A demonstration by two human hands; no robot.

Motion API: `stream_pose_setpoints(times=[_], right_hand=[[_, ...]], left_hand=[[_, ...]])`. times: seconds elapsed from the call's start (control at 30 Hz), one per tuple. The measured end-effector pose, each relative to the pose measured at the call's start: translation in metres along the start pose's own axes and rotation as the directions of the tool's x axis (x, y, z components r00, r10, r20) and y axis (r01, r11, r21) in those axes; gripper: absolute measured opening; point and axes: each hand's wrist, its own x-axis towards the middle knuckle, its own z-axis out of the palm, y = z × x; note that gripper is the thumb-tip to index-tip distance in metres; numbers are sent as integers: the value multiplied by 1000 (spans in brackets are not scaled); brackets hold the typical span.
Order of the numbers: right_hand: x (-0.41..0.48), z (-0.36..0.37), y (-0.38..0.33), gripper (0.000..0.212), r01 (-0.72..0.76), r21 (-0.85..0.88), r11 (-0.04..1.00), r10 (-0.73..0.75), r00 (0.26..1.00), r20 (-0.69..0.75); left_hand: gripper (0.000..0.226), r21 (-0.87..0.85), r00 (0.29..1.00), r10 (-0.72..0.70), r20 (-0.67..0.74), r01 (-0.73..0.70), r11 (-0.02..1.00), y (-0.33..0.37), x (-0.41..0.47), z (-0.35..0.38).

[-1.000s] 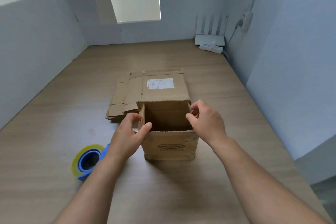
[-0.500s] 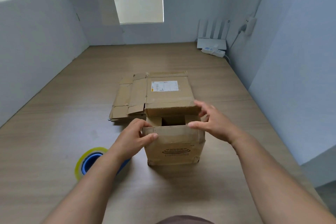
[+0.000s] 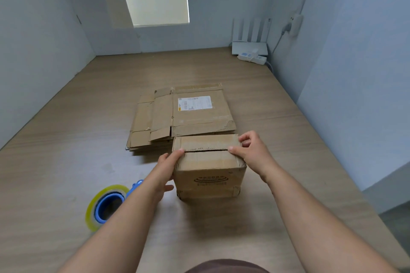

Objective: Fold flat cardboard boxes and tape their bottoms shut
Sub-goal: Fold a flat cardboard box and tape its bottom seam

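Bench [image 3: 66, 139] of pale wood carries it all. On it lies 1 stack of flat cardboard [image 3: 184, 117], with 1 white label on top; how many sheets it has I cannot tell. Just in front of the stack, touching or nearly so, stands 1 folded box [image 3: 209, 175], upright near the middle of the bench. 2 hands hold this box by its top edges. The left hand [image 3: 165, 168] grips the left edge, thumb on top at the seam and fingers [image 3: 166, 187] down the side wall. The right hand [image 3: 250, 153] grips the right edge, thumb on the seam and fingers [image 3: 244, 139] curled at the far corner. Left of the box, partly behind the left forearm, lies 1 tape roll [image 3: 106, 206] on a blue holder. In the far right corner sit 1 router [image 3: 249, 47] and 1 power strip [image 3: 251, 57]. 0.5 s ago the 2 top flaps stood apart over a dark gap; now they lie flat and meet along 1 narrow seam.
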Motion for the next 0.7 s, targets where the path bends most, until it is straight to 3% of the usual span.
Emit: stream_pose_setpoints(times=[0.07,0.13,0.2,0.27,0.43,0.63,0.7], right_hand=[[0,-1,6,84,-226,108,968,218,973,78],[-2,-1,13,103,-417,125,900,379,892,244],[-4,1,19,102,-475,124,871,399,832,385],[-4,3,22,97,-450,144,882,347,824,448],[-5,4,29,83,-422,214,881,272,823,499],[-6,-1,30,79,-432,196,880,254,778,574],[-8,5,31,79,-417,222,881,240,800,550]], left_hand=[[61,-71,996,-61,58,65,995,0,3,1],[56,-93,990,-92,107,103,990,0,3,1],[59,-105,984,-102,144,118,987,-1,3,0],[65,-118,980,-103,173,124,985,-4,5,-3],[75,-202,965,-89,246,141,969,-15,12,-7],[61,-315,982,-3,188,63,947,-36,11,-2],[62,-375,985,31,169,35,926,-45,10,1]])
